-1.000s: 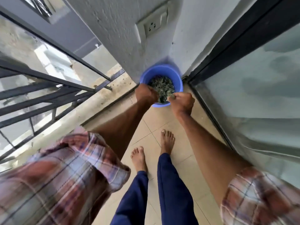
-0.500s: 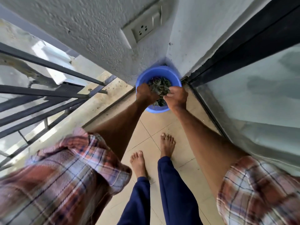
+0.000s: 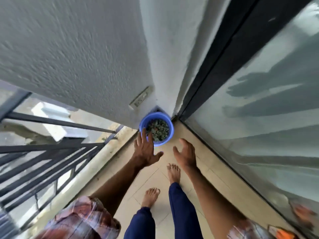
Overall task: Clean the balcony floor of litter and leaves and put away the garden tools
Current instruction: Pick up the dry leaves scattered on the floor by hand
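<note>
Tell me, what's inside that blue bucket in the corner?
The blue bucket holds a heap of dark green leaves. They hide its bottom, and the left hand overlaps its near-left rim.

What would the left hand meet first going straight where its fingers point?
Probably the near rim of the blue bucket, which the left hand overlaps in view. Depth is unclear: if higher, the wall behind.
</note>
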